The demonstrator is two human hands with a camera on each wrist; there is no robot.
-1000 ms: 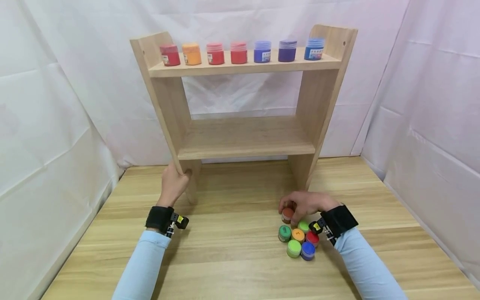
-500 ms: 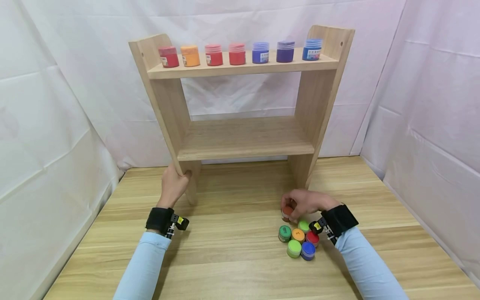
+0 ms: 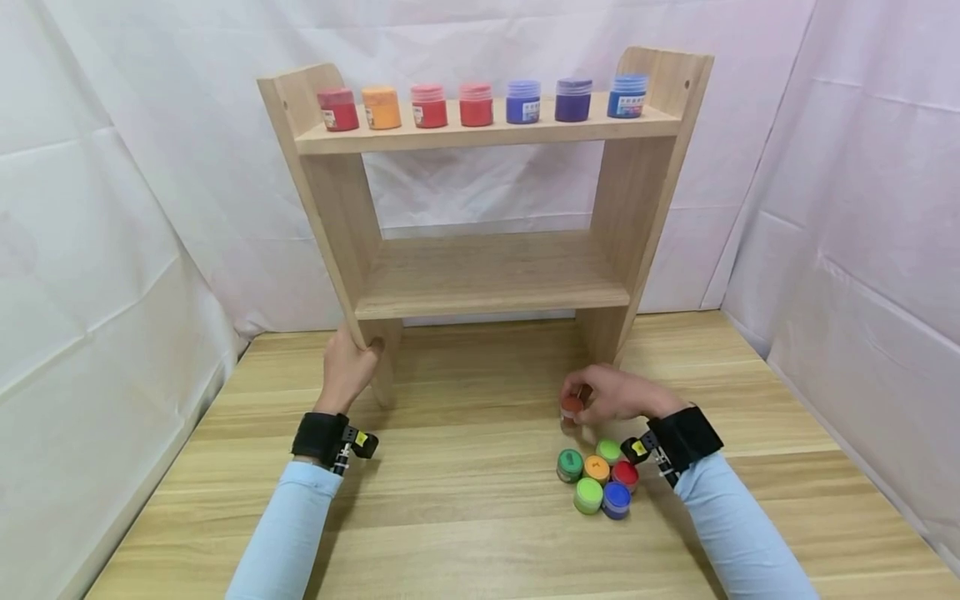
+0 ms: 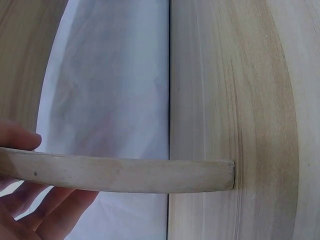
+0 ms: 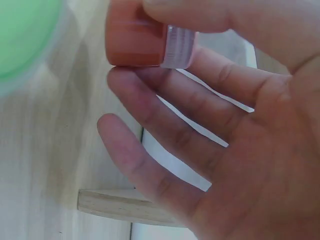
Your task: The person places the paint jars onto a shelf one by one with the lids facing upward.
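Note:
My left hand (image 3: 348, 371) grips the lower left side panel of a wooden shelf unit (image 3: 491, 271); in the left wrist view the thumb lies on one face of the panel (image 4: 120, 174) and the fingers on the other. Low by the shelf's right leg, my right hand (image 3: 618, 393) pinches a small brown paint jar (image 3: 571, 408). The right wrist view shows this jar (image 5: 135, 40) on its side in the picture, between thumb and fingers. Just in front of that hand, a cluster of paint jars stands on the table: dark green (image 3: 569, 465), orange (image 3: 596, 469), red (image 3: 625, 476), blue (image 3: 616, 500) and two light green (image 3: 588, 495).
Along the top shelf (image 3: 487, 137) stands a row of jars, from red (image 3: 338, 109) and orange (image 3: 382, 107) on the left to blue (image 3: 627, 96) on the right. White cloth (image 3: 112, 208) hangs behind and at both sides of the wooden table (image 3: 465, 533).
My right hand has closed on the brown jar and raised it a little, away from the cluster and toward the shelf. The left hand keeps its place on the panel.

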